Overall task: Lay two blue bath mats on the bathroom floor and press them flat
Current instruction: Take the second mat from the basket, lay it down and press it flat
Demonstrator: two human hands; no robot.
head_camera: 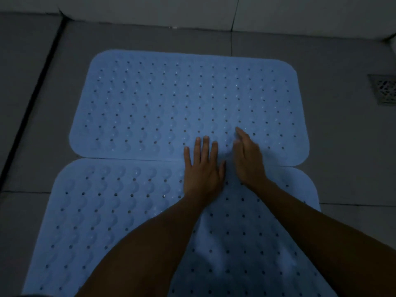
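Head view: both perforated blue rubber bath mats (188, 103) (111, 211) lie on the grey tiled floor (342, 146); left hand (202, 168) and right hand (249, 159), fingers straight, press the seam, so pressing seems nearly done.

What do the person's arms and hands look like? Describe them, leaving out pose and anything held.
Both arms are bare from the bottom edge of the frame to the wrist, with no sleeves in view. The left hand and the right hand wear no gloves. No rings, watch or bracelets show, though the dim light could hide small ones. The fingers are bare, and the nails look short.
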